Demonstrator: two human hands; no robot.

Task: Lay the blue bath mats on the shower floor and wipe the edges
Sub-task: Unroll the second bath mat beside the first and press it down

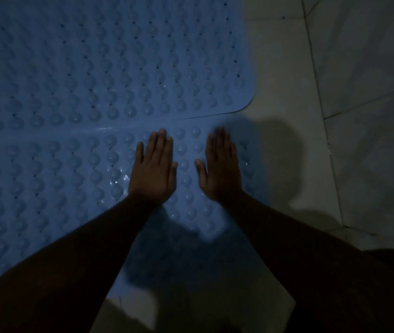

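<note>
Blue bubbled near mat (54, 183) overlapping far mat (109, 58), left hand (154, 171), right hand (222, 171), fingers flat, together.

Two bath mats lie flat on the tiled floor (287, 68), the far mat (109, 56) behind the near mat (47, 183), and the far one's front edge overlaps the near one's back edge. Bare floor runs along the right of both mats and shows again in front of the near mat. The left hand (154, 169) and right hand (221, 167) rest palm down, side by side and apart, on the near mat just before the overlap, towards its right end
</note>
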